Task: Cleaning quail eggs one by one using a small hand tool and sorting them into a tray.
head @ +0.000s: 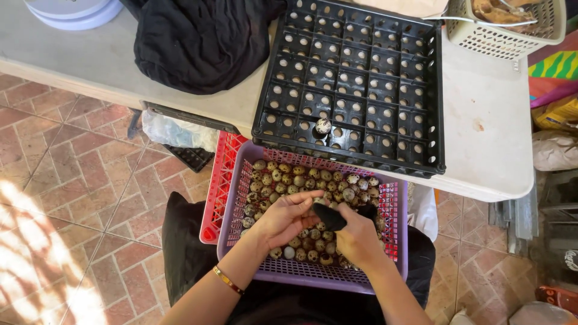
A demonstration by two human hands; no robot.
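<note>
- Red basket (pixel 220 180): left of the left-hand fingers, tucked under the purple one, on the lap.
- Left hand (pixel 283 218): fingers curled together over the eggs, thumb across the top. Looks cupped round an egg, but I cannot tell; nothing shows between them.
- Purple basket (pixel 301 274): sits on the lap, directly under both sets of fingers, so eggs are within reach without leaning.
- Quail eggs (pixel 301 180): speckled, heaped in the basket beneath and just beyond the fingers.
- Black cloth (pixel 329 218): pinched in the right-hand fingers, its end touching the left fingertips; judged a wiping grip.
- Right hand (pixel 358 238): fingers closed on the cloth, hovering over the egg heap.
- Black egg tray (pixel 355 78): on the worktop beyond the fingers, overhanging the edge toward the basket. One egg (pixel 323 126) seated in a near-row cell, rest of the cells bare.
- White worktop (pixel 487 126): scuffed, also carries a dark garment (pixel 198 42) far left and a cream basket (pixel 506 27) far right.
- Floor (pixel 72 180): reddish brick tile, sunlit patches.
</note>
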